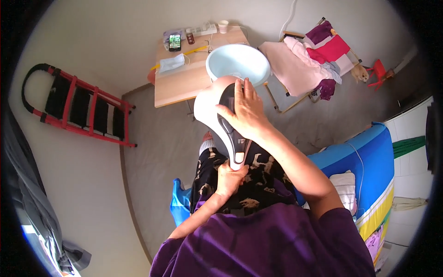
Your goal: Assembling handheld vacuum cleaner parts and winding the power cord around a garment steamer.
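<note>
A white handheld appliance (205, 107) with a glossy black top panel is in front of my lap, its wide head pointing away from me. My left hand (229, 179) is closed round the lower end of its handle, just below a pale button. My right hand (249, 110) lies across the black panel, fingers stretched out and thumb spread to the left. Just beyond the appliance's head stands a light blue basin (253, 54) at the table's right side; the appliance hides part of its near edge. The appliance's underside is hidden.
On the wooden table (177, 87) lie a phone (175, 42), a face mask (172, 63), a power strip (201, 30) and a paper cup (223, 27). A chair with clothes (300, 64) stands to the right. A red stepladder (85, 108) leans left; a blue cover (369, 152) is at right.
</note>
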